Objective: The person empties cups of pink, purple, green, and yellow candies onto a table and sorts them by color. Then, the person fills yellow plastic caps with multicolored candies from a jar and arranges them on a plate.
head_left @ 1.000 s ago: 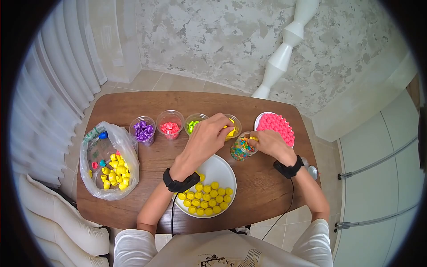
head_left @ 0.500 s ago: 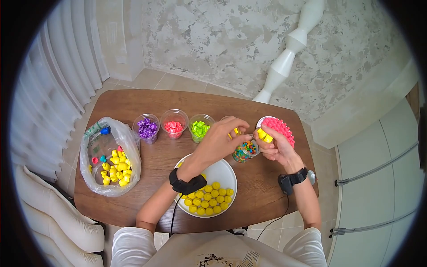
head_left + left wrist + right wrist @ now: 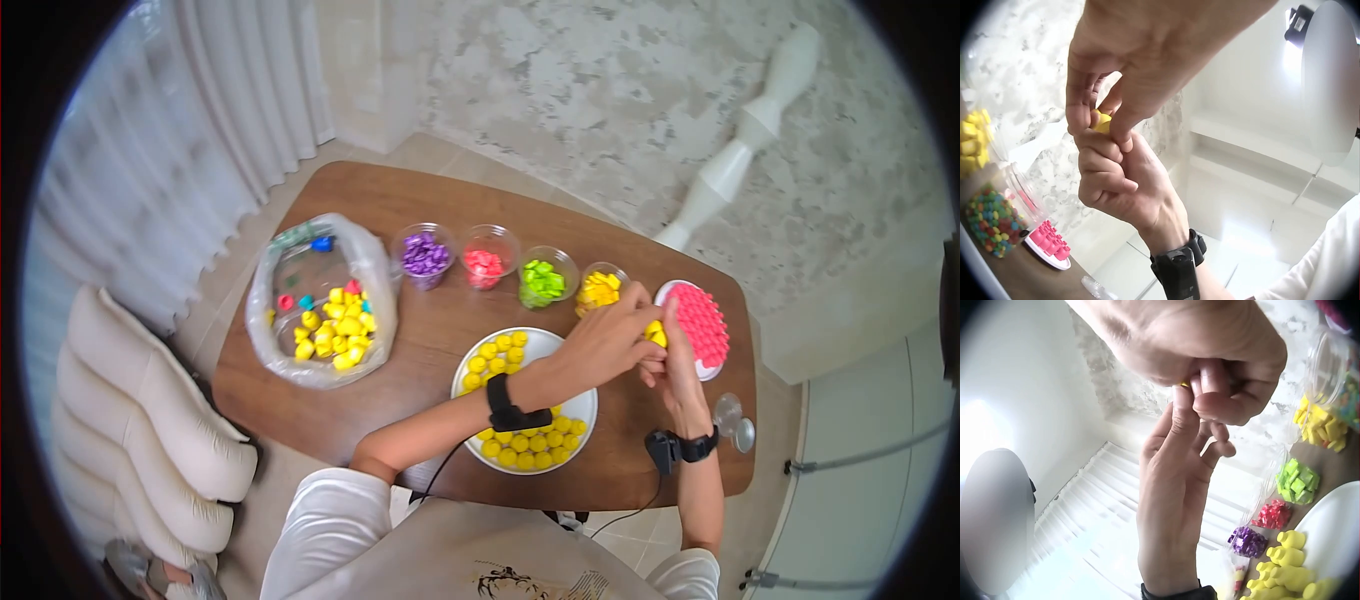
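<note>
In the head view, the left hand (image 3: pixel 605 342) and the right hand (image 3: pixel 682 372) meet above the table's right part, with small yellow plastic (image 3: pixel 655 333) between them. The left wrist view shows the left hand (image 3: pixel 1138 59) pinching the yellow plastic (image 3: pixel 1104 122) between thumb and fingertips, while the curled fingers of the right hand (image 3: pixel 1125 178) grip it from below. Only a speck of yellow (image 3: pixel 1184 384) shows between the hands in the right wrist view. A clear jar of multicoloured pieces (image 3: pixel 996 224) stands below them; the hands hide it in the head view.
A white plate (image 3: pixel 588 402) holds several yellow bottle-shaped pieces. Behind it are cups of purple (image 3: pixel 425 255), red (image 3: pixel 484 265), green (image 3: pixel 542 282) and yellow pieces (image 3: pixel 599 290). A plastic bag (image 3: pixel 262 330) lies left; pink pieces (image 3: pixel 702 328) fill a dish right.
The right hand has left the jar's mouth, lifting yellow plastic. The left hand has moved from beside the jar to the right hand and now pinches the plastic too. The head view has turned.
</note>
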`<state>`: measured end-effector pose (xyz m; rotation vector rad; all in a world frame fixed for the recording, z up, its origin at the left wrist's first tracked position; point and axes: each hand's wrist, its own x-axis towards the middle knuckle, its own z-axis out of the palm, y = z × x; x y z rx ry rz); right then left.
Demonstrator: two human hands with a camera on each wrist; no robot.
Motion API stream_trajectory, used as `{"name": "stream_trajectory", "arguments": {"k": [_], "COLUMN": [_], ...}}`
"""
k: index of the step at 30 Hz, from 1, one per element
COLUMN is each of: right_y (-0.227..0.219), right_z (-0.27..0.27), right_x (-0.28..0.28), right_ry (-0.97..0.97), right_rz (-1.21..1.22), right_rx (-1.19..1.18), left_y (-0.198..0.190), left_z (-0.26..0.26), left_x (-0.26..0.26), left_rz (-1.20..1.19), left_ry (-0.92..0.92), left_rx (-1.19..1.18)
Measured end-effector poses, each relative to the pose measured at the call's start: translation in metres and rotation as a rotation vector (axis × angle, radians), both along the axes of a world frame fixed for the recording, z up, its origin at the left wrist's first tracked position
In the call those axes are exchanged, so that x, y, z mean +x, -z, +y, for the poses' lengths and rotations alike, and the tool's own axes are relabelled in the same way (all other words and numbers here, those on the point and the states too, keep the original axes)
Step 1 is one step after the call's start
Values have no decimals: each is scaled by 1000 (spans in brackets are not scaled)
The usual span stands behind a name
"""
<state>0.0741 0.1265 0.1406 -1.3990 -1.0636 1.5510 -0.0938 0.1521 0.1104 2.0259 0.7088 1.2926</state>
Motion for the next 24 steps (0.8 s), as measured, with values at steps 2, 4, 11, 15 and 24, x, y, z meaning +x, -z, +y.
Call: {"name": "stream_trajectory", "arguments": {"k": [2, 4, 11, 15, 24], "right_y": [5, 9, 28, 33, 70], "right_z": [0, -1, -10, -15, -66], "right_x": [-1, 0, -8, -26, 16], "right_ry": [21, 61, -163, -424, -566], "right_rz": [2, -70, -14, 33, -709], "right_rx": [15, 138, 156, 150, 423], "left_y": [1, -1, -6, 9, 77], "left_z": [-1, -5, -15, -30, -80], "left_x": [0, 1, -25, -66, -304], "left_rz": [-24, -21, -28, 97, 322], "left_ry": [-1, 27, 153, 39, -1052], "left_rx": [15, 16, -254, -173, -299]}}
